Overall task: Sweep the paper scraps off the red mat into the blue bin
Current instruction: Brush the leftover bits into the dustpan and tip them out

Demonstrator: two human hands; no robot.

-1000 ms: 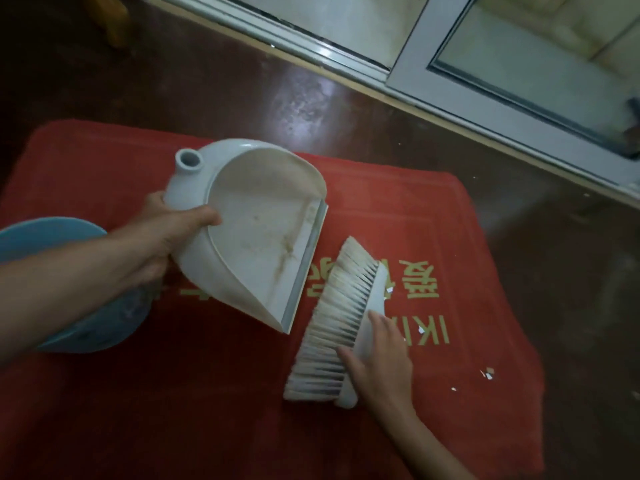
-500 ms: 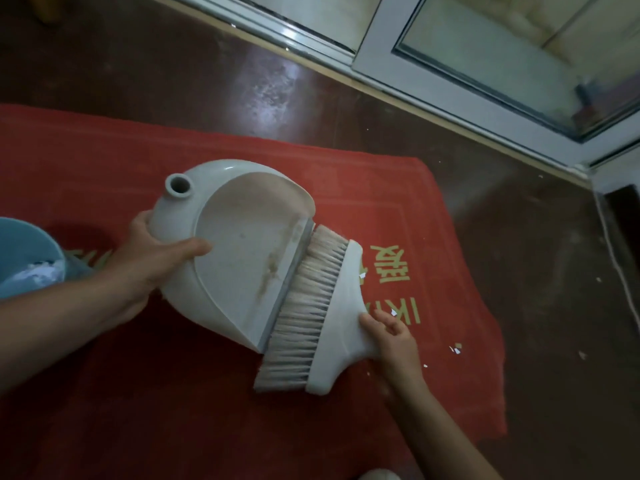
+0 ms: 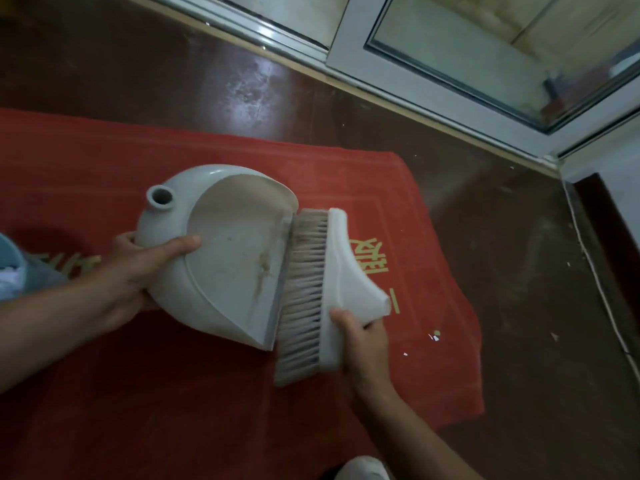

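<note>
Left hand (image 3: 138, 268) grips dustpan (image 3: 228, 258), rt hand (image 3: 360, 337) presses brush (image 3: 322, 292) against lip

The scene is dim. Pale glare on the floor (image 3: 242, 84) perhaps comes from the window (image 3: 485, 46). Edges bend.

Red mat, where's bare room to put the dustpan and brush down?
The red mat is bare along its near side, below the white plastic dustpan and white bristle brush, and along its far strip behind them. It is crowded by the blue bin at left; small paper scraps dot the right edge.
</note>
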